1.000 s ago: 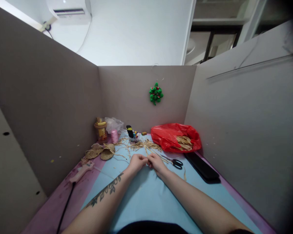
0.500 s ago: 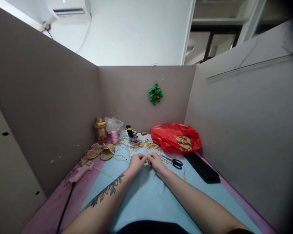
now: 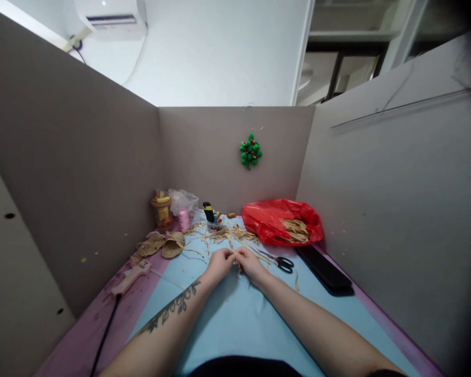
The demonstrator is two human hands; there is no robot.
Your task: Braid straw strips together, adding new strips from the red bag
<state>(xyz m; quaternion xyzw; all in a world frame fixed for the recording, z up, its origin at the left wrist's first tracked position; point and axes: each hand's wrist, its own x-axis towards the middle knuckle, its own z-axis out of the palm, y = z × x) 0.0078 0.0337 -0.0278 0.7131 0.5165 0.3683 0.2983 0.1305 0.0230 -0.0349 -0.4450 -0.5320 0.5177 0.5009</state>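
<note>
My left hand (image 3: 220,262) and my right hand (image 3: 250,263) meet over the blue table cover, fingertips pinched together. Between them is a braid of dried straw (image 3: 239,267), its lower end showing under my right fingers and pale strands sticking up beyond the fingertips. The fingers hide most of it. Black-handled scissors (image 3: 284,264) lie just right of my right hand. Behind the hands, loose straw strands (image 3: 223,234) are scattered over the cover. Off to the left sit woven straw pieces (image 3: 173,244), one of them cup-shaped.
A red plastic bag (image 3: 267,222) of straw lies back right, near a black case (image 3: 325,269). On the left are a pink glue gun (image 3: 131,276) with a black cord, a pink thread spool (image 3: 184,220) and a lidded jar (image 3: 162,212). Grey partitions (image 3: 208,152) enclose the table.
The strands above my fingertips have swung slightly left. My right fingers have shifted a little left against my left ones; both hands still pinch the straw.
</note>
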